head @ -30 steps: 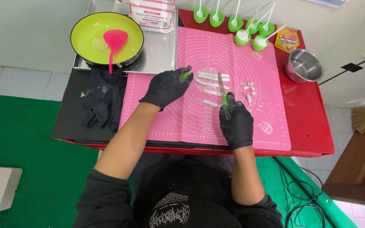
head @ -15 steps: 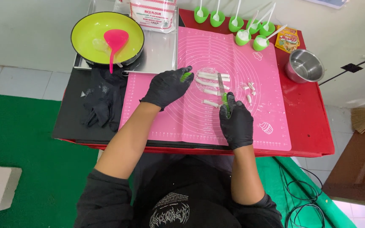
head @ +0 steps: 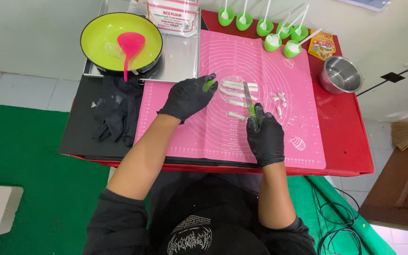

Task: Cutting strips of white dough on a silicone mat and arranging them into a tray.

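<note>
unmoved hands (head: 227, 115), knife (head: 248, 97) gripped

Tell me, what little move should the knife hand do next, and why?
Probably press the knife down through a white dough strip. The right hand holds its blade over the uncut strips, the left hand rests beside them, and small cut pieces lie to the right.

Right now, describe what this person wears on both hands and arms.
Both the left hand and the right hand wear snug black gloves ending at the wrist. The forearms are bare. Black sleeves are pushed up to about the elbows, matching a black top with a pale printed design.
</note>
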